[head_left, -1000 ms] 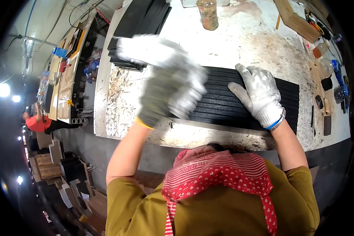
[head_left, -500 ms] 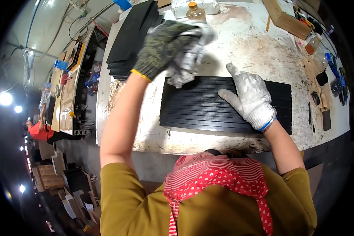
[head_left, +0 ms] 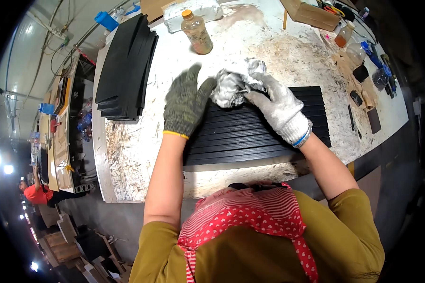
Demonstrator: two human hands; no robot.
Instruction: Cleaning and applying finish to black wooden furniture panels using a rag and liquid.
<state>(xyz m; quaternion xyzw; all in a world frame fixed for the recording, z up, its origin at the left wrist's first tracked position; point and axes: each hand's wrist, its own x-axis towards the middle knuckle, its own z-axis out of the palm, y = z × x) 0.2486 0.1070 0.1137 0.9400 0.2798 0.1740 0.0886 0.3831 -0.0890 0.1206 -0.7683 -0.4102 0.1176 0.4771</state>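
Observation:
A crumpled white-and-grey rag (head_left: 231, 87) is bunched over the far edge of a row of black strips (head_left: 241, 141) lying side by side on the worktable. My right hand (head_left: 281, 108), in a stained white glove, has its thumb and fingers closed on the rag's right side. Beside the rag's left side is my left hand (head_left: 186, 101) in a dark green knitted glove. Its fingers are stretched out and the thumb stands apart, close to the cloth. The left glove overlaps the left end of the strips.
A stack of black boards (head_left: 125, 70) lies at the left. Beyond the hands stands a bottle with an orange cap (head_left: 198, 35). A cardboard box (head_left: 311, 16), a jar of orange liquid (head_left: 344, 35) and tools occupy the far right. A person in red (head_left: 38, 193) is far left.
The rag was in my left hand near the boards; it is now in my right hand. My left hand has let go and come nearer. The whole view has shifted.

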